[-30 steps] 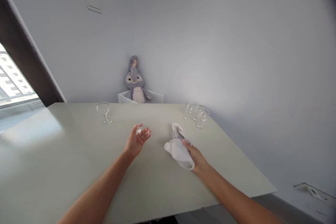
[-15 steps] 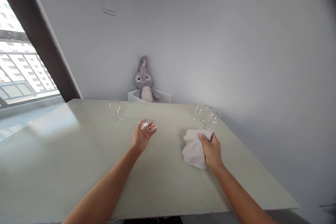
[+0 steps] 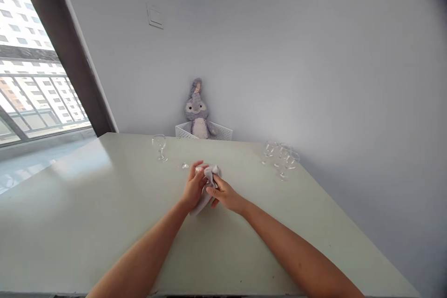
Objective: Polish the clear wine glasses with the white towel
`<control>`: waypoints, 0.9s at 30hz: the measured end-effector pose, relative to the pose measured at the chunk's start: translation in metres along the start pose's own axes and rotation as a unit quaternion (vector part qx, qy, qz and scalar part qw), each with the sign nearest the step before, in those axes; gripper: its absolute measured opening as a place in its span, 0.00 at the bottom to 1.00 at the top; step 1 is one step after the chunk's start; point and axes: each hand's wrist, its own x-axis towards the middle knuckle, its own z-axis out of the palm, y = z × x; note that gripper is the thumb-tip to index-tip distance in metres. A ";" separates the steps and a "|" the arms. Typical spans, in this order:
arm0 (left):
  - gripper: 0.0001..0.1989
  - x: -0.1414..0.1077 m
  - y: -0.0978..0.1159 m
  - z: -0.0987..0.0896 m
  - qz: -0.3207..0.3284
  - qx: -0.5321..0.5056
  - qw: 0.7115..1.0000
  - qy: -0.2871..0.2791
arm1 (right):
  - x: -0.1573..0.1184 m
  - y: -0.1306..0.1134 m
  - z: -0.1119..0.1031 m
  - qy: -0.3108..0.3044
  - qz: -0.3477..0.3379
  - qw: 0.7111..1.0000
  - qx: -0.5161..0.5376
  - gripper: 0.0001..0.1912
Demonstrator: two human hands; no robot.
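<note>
Over the middle of the table, my left hand is closed around a clear stemmed glass held on its side. The foot points left, and the hand and cloth hide much of the bowl. In my right hand is a pale cloth, pressed against the open end of the glass and hanging below it. Both hands are close together, fingers bent. Another stemmed glass stands upright beyond my left hand.
Several stemmed glasses stand grouped near the right edge of the pale table. Behind the far edge, a grey plush rabbit sits in a white basket by the wall. A window is at the left.
My right hand has moved left with the cloth, bringing it onto the glass in my left hand. The cloth, spread out before, is now bunched. The view has shifted slightly.
</note>
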 end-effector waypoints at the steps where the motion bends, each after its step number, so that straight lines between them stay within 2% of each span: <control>1: 0.20 -0.001 -0.002 0.001 -0.015 0.013 1.000 -0.015 | -0.001 0.003 -0.003 -0.013 0.013 0.999 0.033 0.28; 3: 0.23 -0.004 -0.007 0.002 -0.049 0.025 0.997 -0.048 | -0.002 0.011 -0.010 -0.015 0.019 0.996 0.086 0.27; 7: 0.25 -0.002 -0.009 0.001 -0.080 0.045 0.992 -0.091 | -0.003 0.028 -0.023 0.079 0.017 0.976 0.201 0.19; 10: 0.28 0.003 -0.005 -0.002 -0.044 0.088 0.991 -0.092 | -0.005 0.035 -0.035 0.138 0.039 0.942 0.304 0.17; 12: 0.27 0.006 -0.003 -0.003 -0.012 0.110 0.990 -0.087 | -0.008 0.035 -0.038 0.130 0.042 0.937 0.321 0.18; 14: 0.25 0.007 -0.002 -0.003 -0.008 0.131 0.987 -0.088 | -0.013 0.035 -0.037 0.079 0.028 0.959 0.270 0.21; 16: 0.24 0.007 0.000 -0.003 -0.024 0.161 0.984 -0.078 | -0.017 0.034 -0.032 0.038 0.004 0.990 0.136 0.27; 17: 0.25 0.007 0.000 -0.003 -0.034 0.181 0.980 -0.068 | -0.019 0.035 -0.029 0.037 -0.012 0.998 0.042 0.29; 18: 0.25 0.007 0.000 -0.003 -0.046 0.207 0.976 -0.057 | -0.020 0.035 -0.027 0.051 -0.030 0.997 -0.059 0.30; 20: 0.24 0.008 0.000 -0.003 -0.067 0.263 0.961 -0.048 | -0.022 0.036 -0.024 0.097 -0.069 0.967 -0.226 0.24; 22: 0.25 0.008 0.000 -0.003 -0.067 0.300 0.950 -0.058 | -0.021 0.037 -0.025 0.128 -0.087 0.949 -0.273 0.18; 23: 0.25 0.008 -0.001 -0.002 -0.053 0.312 0.946 -0.064 | -0.019 0.037 -0.026 0.138 -0.082 0.958 -0.239 0.17; 25: 0.25 0.006 -0.001 -0.001 -0.023 0.325 0.942 -0.082 | -0.016 0.036 -0.028 0.150 -0.046 0.984 -0.080 0.18; 27: 0.29 0.004 0.000 0.002 -0.011 0.322 0.940 -0.112 | -0.013 0.033 -0.030 0.148 0.007 0.981 0.123 0.21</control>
